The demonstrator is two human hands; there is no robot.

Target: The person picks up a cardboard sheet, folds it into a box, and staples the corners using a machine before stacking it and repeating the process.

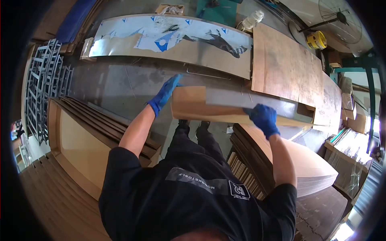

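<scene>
A shallow brown cardboard tray [189, 100], its sides folded up, is held on edge in front of my legs. My left hand [165, 93], in a blue glove, is at its left end, fingers fairly straight along the corner and partly over the top edge. Toward the other end, my blue-gloved right hand [264, 119] is closed over the near wall; its fingertips are partly hidden. The tray's right part looks slightly blurred.
Nested cardboard trays [86, 140] stand on the left, beside a metal lattice stack [42, 80]. Flat cardboard sheets [297, 160] are piled at right. Ahead is a low film-covered bench [120, 46] with pliers [171, 28], next to plywood boards [285, 64]. A fan [341, 18] stands far right.
</scene>
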